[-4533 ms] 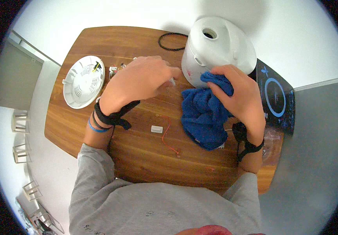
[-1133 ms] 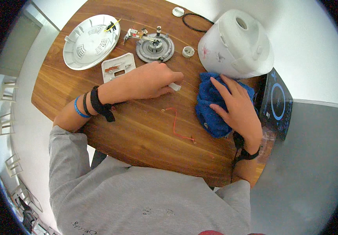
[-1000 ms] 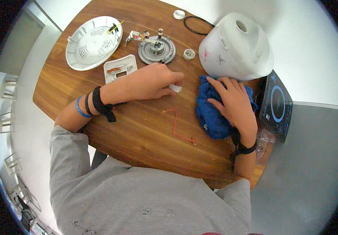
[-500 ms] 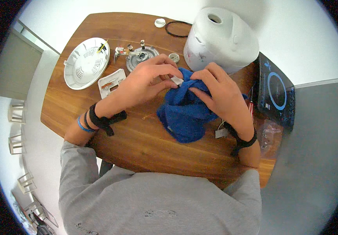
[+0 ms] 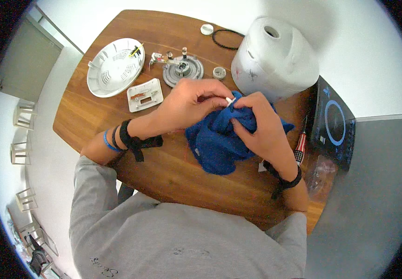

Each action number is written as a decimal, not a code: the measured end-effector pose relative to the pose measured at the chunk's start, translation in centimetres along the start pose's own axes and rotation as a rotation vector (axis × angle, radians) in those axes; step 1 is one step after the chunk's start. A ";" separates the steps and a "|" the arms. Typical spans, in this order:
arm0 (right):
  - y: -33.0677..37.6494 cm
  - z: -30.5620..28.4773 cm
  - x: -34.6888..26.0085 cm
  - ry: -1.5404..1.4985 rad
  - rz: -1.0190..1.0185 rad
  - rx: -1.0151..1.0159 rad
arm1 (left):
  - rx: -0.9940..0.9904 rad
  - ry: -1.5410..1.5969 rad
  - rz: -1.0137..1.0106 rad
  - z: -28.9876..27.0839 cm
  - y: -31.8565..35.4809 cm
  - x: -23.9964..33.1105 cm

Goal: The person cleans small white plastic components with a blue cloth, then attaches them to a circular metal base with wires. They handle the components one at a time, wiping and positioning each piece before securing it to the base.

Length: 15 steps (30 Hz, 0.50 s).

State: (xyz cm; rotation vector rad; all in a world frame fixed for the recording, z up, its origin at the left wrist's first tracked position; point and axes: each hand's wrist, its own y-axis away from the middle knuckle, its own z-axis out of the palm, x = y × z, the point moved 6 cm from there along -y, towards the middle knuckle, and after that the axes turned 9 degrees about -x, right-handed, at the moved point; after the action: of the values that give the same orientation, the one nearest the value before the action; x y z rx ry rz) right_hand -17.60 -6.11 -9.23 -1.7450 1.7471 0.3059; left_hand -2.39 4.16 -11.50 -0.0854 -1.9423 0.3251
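Note:
A blue cloth [image 5: 214,148] hangs bunched over the middle of the table. My right hand [image 5: 265,124] pinches its upper folds between thumb and fingers. Between the closed fingertips of my left hand [image 5: 192,103] is a small white piece [image 5: 230,101], held against the top of the cloth. What kind of piece it is cannot be made out, as fingers and cloth cover most of it. Just beyond my left hand lie a round grey metal disc-shaped part [image 5: 191,69] and a small round white cap [image 5: 219,73].
A white oval tray-like cover [image 5: 110,79] lies at the left, near a white rectangular panel [image 5: 150,100]. A large white appliance housing [image 5: 275,63] stands back right, beside a black ring [image 5: 216,41]. Further right are a black cooktop panel [image 5: 329,123], a red-handled screwdriver [image 5: 299,148] and a clear plastic bag [image 5: 321,179].
My view has shifted, so the table items sit farther right. Both hands stay at the cloth, and the white piece is now turned more upright, showing less of its flat side.

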 end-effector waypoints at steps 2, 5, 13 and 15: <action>-0.1 -0.1 0.0 -0.070 -0.002 0.041 | 0.001 0.120 -0.012 0.2 0.2 -0.6; 0.0 -0.1 0.1 -0.081 0.020 0.081 | -0.013 0.239 -0.034 0.6 0.4 -1.5; 0.1 -1.8 0.3 -0.007 0.047 0.205 | -0.001 0.383 -0.087 0.8 0.5 -2.6; 0.2 -1.8 0.6 0.013 0.064 0.229 | 0.004 0.339 -0.069 0.7 0.6 -2.4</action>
State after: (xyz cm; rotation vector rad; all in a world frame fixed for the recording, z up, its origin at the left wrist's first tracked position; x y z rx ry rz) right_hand -18.21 -7.63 -8.20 -1.5335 1.7746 0.1162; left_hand -2.16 4.07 -14.02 -0.0663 -1.6048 0.2512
